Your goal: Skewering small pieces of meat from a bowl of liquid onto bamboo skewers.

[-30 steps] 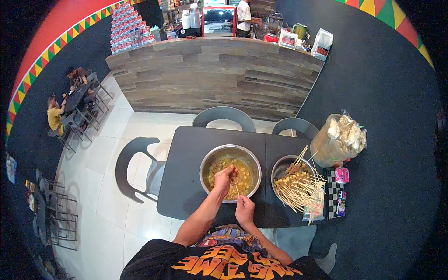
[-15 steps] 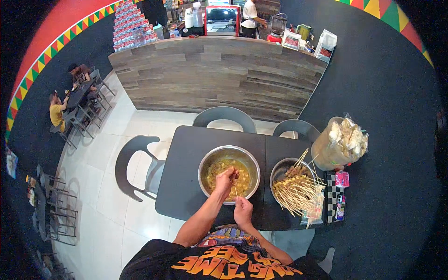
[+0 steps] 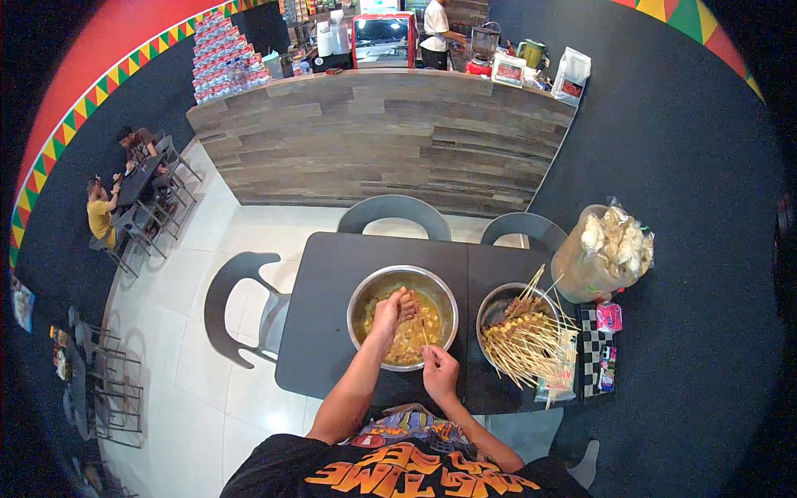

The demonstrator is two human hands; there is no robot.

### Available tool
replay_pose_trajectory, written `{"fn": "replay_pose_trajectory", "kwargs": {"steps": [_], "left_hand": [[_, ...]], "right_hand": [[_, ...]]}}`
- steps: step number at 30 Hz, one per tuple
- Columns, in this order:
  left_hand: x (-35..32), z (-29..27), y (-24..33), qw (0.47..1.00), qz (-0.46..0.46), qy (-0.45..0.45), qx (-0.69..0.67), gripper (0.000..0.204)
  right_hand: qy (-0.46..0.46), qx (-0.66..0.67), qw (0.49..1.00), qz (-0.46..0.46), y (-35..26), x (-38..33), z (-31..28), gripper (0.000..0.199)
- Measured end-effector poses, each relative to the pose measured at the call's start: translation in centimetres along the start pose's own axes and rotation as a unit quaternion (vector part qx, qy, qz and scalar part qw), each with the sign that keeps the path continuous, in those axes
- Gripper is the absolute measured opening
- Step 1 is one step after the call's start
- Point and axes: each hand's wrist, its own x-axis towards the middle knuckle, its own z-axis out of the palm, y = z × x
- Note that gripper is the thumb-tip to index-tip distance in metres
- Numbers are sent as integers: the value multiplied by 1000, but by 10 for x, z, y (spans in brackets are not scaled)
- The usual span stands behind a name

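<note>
Over a steel bowl [image 3: 355, 309] of yellowish, wet marinated meat pieces [image 3: 408, 344], my left hand [image 3: 393, 314] is closed with its fingers curled. What lies in those fingers is mostly hidden. My right hand [image 3: 440, 370], at the bowl's near rim, pinches a thin wooden skewer [image 3: 425, 334] that points up and away toward my left hand. To the right stands a second steel bowl [image 3: 484, 309], heaped with several meat skewers [image 3: 519, 340] whose bare stick ends fan toward me.
A large clear container [image 3: 577, 270] with a bag of pale crackers [image 3: 616, 245] stands at the table's far right. Nearer lie a checkered tray [image 3: 590, 365] and a pink pack [image 3: 608, 317]. Chairs [image 3: 228, 311] surround the dark table [image 3: 324, 274]; a wood-panelled counter [image 3: 374, 137] stands beyond.
My left hand has tilted and shifted slightly left and up over the bowl. The right hand has moved a little rightward, with more of the skewer showing between the hands.
</note>
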Motion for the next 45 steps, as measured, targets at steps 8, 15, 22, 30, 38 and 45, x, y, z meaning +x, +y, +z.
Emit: {"fn": "replay_pose_trajectory", "kwargs": {"steps": [8,15,22,30,38,45], "left_hand": [[2,10,7,994,35,-5,108,24],[4,6,-2,997,50,-9,56,16],[1,8,-2,999,28,-19,-41,13],[-3,6,-5,997,22,-12,-76,13],[1,0,-6,997,19,-39,-68,13],[-12,10,27,999,37,-36,-14,22]], "right_hand": [[6,-88,996,-9,3,3,-7,19],[-4,-79,997,12,-6,0,-6,20],[-26,-87,996,19,-5,-2,-6,19],[-27,-77,996,27,8,-1,-4,20],[-27,-37,998,43,16,0,4,19],[-17,-63,998,22,1,10,-6,19]]}}
